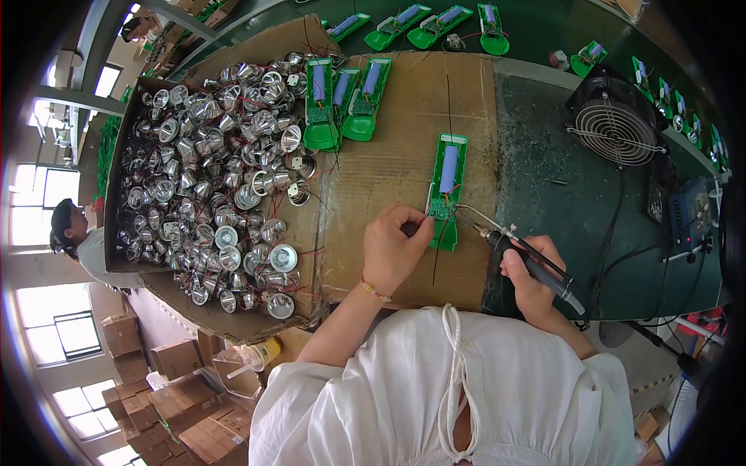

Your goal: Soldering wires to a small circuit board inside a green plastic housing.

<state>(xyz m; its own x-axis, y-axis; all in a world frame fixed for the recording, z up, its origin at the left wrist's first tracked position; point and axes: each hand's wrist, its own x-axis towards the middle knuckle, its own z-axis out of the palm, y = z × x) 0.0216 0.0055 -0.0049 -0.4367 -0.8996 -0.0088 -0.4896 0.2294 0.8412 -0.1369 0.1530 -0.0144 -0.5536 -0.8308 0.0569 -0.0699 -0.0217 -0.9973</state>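
A green plastic housing [457, 167] lies on the cardboard in front of me, with a purple cylindrical battery [448, 169] and a small green circuit board [441, 210] in it. Thin dark wires stick out past both of its ends. My left hand [395, 242] is closed in a pinch at the board's left edge; what the fingertips grip is too small to make out. From the right, my right hand [535, 273] grips a black soldering iron [536, 268] with a thin metal feed tube [483, 213] fixed along it. The tube's end and the iron's tip point at the board.
A cardboard box [128, 260] heaped with silvery reflector cups [225, 237] stands left. Several filled green housings [365, 116] lie beyond the work spot, others along the far edge. A caged fan [614, 132] and a blue control box [690, 221] stand right. Another person [93, 241] is at far left.
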